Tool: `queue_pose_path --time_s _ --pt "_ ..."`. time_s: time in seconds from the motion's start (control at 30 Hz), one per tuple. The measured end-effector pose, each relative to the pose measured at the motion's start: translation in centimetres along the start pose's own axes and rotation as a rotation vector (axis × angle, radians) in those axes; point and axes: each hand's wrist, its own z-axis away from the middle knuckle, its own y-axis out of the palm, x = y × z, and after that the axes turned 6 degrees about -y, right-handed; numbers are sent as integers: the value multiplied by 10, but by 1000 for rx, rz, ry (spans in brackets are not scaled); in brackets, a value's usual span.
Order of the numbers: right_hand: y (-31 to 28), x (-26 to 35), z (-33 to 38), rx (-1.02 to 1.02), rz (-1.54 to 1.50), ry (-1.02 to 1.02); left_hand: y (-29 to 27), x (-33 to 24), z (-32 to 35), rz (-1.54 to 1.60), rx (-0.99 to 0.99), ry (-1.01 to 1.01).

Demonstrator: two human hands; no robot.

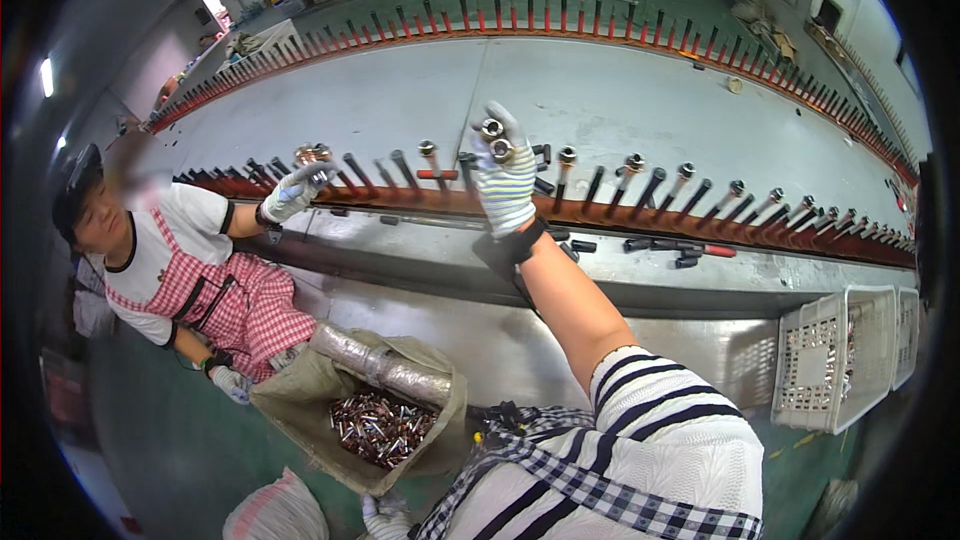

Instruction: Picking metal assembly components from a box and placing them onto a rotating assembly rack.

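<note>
My gloved right hand (505,190) is raised over the near row of pegs, its fingers closed around two or so shiny metal tubes (501,150) with round open ends. Similar metal pieces sit on top of several dark pegs, such as the metal-topped peg (567,157) to the right of the hand. Low in the view, my gloved left hand (388,518) is at the near corner of a fabric-lined bin (300,437); its fingers appear closed on the rim, and the lower edge cuts it off. A pile of small metal tubes (380,428) lies inside.
A co-worker (165,260) at left holds metal pieces (313,154) over the same peg row. Loose black sleeves (655,244) lie along the metal ledge. A white plastic crate (810,365) stands at right, a white sack (275,512) at lower left. A far peg row (480,18) curves behind.
</note>
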Motion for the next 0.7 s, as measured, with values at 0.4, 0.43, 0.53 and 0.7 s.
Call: queue_pose_path --time_s 0.4,0.43,0.53,0.7 --pt "-65 9 44 -577 -607 321 8 1 2 72 -5 -12" --pt "-70 5 30 -488 -627 413 6 0 -1 58 -2 -25" --pt "-56 -27 10 -536 -650 601 5 -6 -15 47 33 -85" --pt "-27 17 -13 100 263 -258 -21 -15 -19 98 216 -168"
